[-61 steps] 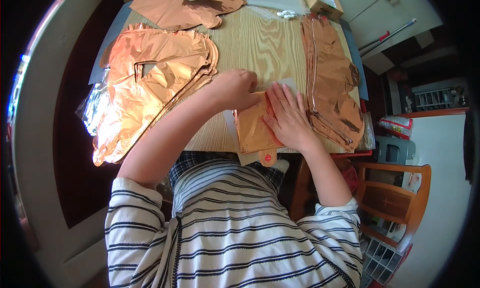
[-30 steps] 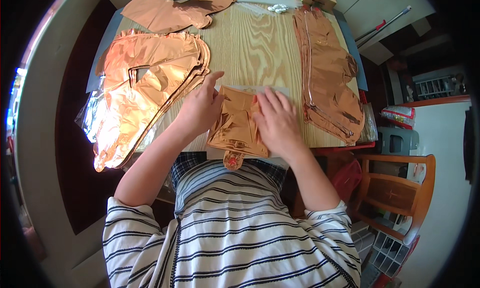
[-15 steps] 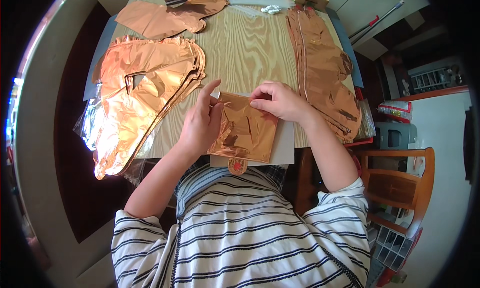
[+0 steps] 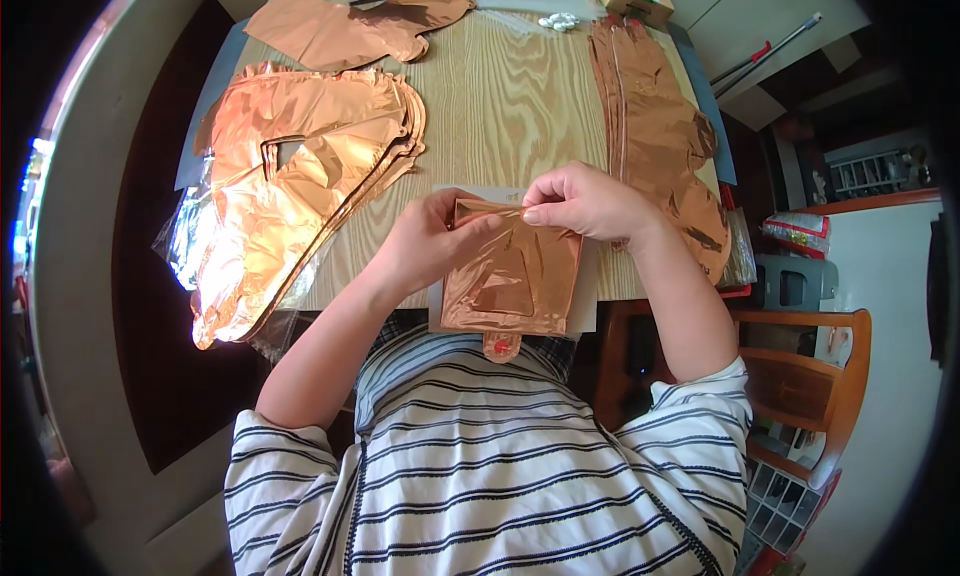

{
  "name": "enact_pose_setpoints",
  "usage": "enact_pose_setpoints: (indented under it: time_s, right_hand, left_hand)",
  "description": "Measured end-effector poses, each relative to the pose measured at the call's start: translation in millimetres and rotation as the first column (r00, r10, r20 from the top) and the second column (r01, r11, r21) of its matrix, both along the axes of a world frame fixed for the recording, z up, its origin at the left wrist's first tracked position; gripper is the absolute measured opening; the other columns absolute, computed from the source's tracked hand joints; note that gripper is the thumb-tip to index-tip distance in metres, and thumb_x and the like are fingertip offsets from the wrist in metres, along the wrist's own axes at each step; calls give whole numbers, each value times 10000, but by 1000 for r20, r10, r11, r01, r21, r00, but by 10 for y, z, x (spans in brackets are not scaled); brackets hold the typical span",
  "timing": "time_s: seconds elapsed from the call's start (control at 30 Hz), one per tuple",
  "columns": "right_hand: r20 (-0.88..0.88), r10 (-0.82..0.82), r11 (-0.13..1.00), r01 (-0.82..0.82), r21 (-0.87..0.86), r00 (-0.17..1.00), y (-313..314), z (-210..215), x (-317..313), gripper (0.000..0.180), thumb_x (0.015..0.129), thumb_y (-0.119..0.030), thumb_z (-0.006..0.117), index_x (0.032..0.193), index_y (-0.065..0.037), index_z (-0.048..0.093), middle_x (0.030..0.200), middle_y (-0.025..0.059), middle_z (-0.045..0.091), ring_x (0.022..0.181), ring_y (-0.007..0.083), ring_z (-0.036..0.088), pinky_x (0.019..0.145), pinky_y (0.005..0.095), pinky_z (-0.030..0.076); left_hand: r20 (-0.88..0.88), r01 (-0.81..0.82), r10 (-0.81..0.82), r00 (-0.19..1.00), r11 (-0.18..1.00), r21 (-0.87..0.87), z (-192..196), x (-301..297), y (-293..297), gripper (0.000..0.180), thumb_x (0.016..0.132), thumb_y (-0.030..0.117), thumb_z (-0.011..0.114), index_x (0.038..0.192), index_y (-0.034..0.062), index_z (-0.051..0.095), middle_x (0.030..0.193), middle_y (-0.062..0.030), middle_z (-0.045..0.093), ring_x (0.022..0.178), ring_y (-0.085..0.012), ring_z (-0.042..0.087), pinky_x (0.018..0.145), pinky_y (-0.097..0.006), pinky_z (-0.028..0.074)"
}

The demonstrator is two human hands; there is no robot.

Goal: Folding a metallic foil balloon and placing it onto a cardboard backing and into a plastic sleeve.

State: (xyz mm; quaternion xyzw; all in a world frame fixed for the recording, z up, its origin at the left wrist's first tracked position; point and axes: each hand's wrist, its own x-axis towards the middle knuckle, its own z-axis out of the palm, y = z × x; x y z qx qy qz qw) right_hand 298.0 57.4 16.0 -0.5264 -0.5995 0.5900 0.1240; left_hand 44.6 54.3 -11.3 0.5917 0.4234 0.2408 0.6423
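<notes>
On the surface (image 4: 490, 106), align the card (image 4: 589, 276) squarely beneath the foil (image 4: 505, 296), which lies at the near side, between the 2 hands. The left hand (image 4: 432, 234) and right hand (image 4: 588, 204) have their fingers pinched on the foil's far edge; for an even crease, hold that edge straight and apply equal tension. Ensure the tab (image 4: 501, 347), projecting from the near edge, lies flat.

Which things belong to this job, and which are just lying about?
In use:
folded copper foil, pinched by left hand and right hand
pale card beneath
probably, by matching colour, left copper stack and right copper stack

Seemingly lying about:
small white objects
cardboard box
wooden chair
</notes>
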Motion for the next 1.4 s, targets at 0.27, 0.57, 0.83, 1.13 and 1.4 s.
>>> enact_pose_setpoints:
  time_s: [0.27, 0.57, 0.83, 1.13, 1.4]
  right_hand:
    - [-15, -17, 986, 14, -167, 1000, 34, 124, 79, 168, 921, -161, 730, 968, 0, 720, 773, -7, 653, 699, 79, 575, 626, 263, 471]
    - [-58, 37, 997, -40, -63, 998, 72, 96, 59, 158, 937, -158, 735, 955, -4, 705, 776, -41, 629, 681, 47, 532, 614, 223, 429]
    - [-7, 19, 999, -19, -42, 1000, 87, 146, 34, 170, 902, -154, 754, 954, 7, 736, 792, 0, 685, 710, 74, 587, 666, 253, 472]
    - [113, 43, 998, -47, 37, 993, 152, -55, 89, 175, 907, -153, 754, 951, 15, 742, 803, 1, 696, 745, 78, 600, 706, 255, 483]
    - [204, 76, 997, -70, -34, 976, 213, -158, -11, 174, 909, -158, 749, 958, 9, 742, 788, 4, 690, 714, 84, 588, 686, 277, 482]
  left_hand:
    - [-12, -84, 83, 996, 984, -159, 111, 4, -59, 358, 1032, 354, 640, 956, 13, 715, 719, 52, 612, 615, -17, 480, 558, -210, 397]
    - [-11, -106, 105, 994, 994, -11, 92, 38, -57, 364, 1052, 312, 612, 1002, -36, 707, 779, 14, 647, 677, -45, 527, 613, -244, 459]
    - [3, -157, 158, 987, 986, -54, -18, -1, -105, 372, 1062, 315, 592, 1041, -44, 688, 756, 14, 631, 687, -51, 546, 666, -224, 477]
    - [-48, -92, 91, 995, 996, -4, -42, -126, -263, 565, 997, 129, 663, 1474, -44, 416, 942, -87, 746, 833, -89, 681, 754, -264, 536]
    - [-480, 113, 195, 856, 834, 540, 27, -246, -278, 522, 920, 210, 698, 1393, 43, 551, 1017, -139, 746, 873, -337, 714, 812, -428, 551]
